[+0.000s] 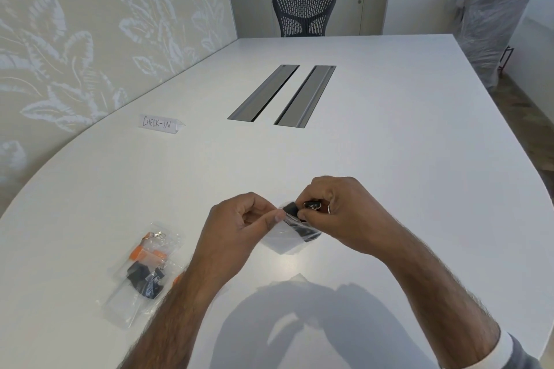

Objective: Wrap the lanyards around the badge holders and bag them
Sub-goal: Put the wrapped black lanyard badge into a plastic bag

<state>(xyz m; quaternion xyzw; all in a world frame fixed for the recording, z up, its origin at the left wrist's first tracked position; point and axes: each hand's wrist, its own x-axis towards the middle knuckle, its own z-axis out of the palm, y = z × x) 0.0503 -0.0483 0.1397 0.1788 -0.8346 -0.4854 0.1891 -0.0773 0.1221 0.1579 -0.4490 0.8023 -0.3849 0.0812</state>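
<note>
- Presently, the bagging step: the left hand (239,225) pinches the mouth edge of a clear bag (281,241) between thumb and forefinger, just above the table (389,144) at 6 o'clock.
- The right hand (338,213), fingers curled, grips the black lanyard bundle (292,208) with its metal clip (311,204) on top. The bundle sits partway into the bag mouth; the badge holder itself is hard to make out.
- Judgement: the next move calls for pushing the bundle fully down with the mouth held spread, then closing the bag. The clip may snag the film.
- Containers: at 8 o'clock, filled bags (144,272) lie overlapping on the table. One shows an orange lanyard, another a black one; any beyond two I cannot tell.
</note>
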